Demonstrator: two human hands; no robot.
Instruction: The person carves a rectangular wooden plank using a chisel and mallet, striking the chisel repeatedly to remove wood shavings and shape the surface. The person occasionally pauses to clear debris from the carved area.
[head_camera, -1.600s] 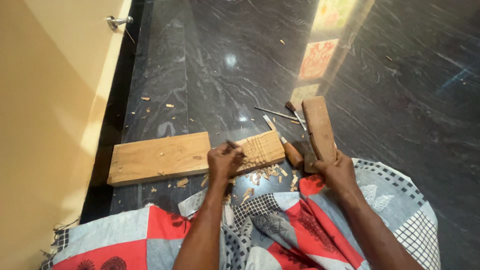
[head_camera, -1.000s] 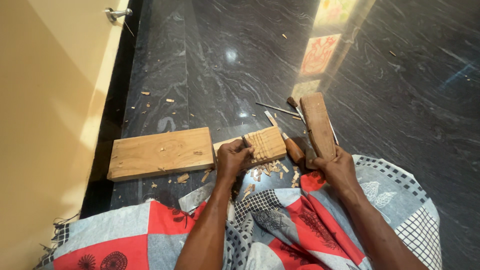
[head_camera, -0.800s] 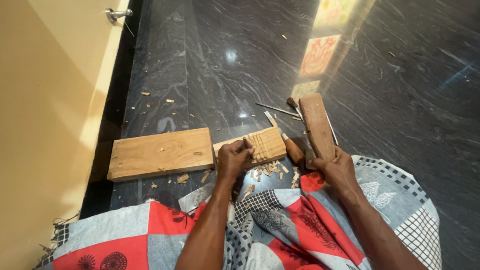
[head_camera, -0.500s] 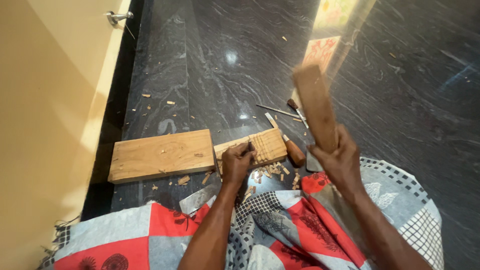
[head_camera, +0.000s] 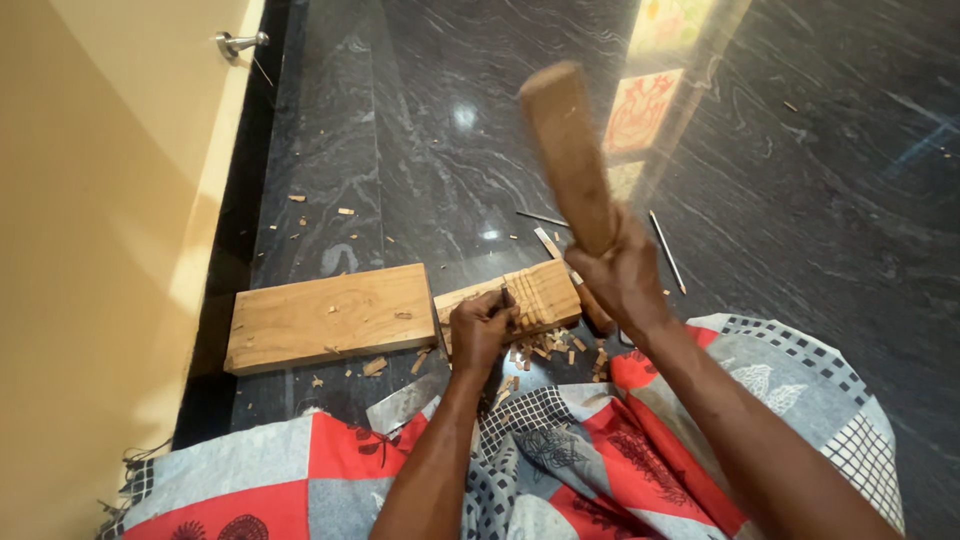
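Head view: the right hand (head_camera: 622, 282) is closed around the lower end of a wooden mallet (head_camera: 568, 150), a flat-sided block raised above the floor and tilted slightly left at the top; its upper end is blurred. The left hand (head_camera: 482, 328) is curled tight around a chisel (head_camera: 504, 297), of which only the dark top shows between the fingers; the blade is hidden. That hand rests on the near edge of a small grooved block (head_camera: 530, 292), which lies on the dark marble floor (head_camera: 400, 150) with parallel cuts across its top. Just left of the block, touching or nearly touching it, lies a longer plain plank (head_camera: 325, 318). Wood chips (head_camera: 555, 350) are scattered in front of the block and near the plank, with a few more farther out on the floor. Behind the block, thin metal tools (head_camera: 666, 250) lie on the floor, partly hidden by the right hand. A patchwork cloth (head_camera: 600, 460) of red, grey and checked squares covers the person's lap at the bottom. A cream door (head_camera: 100, 200) with a metal stopper (head_camera: 240, 42) stands at the left.
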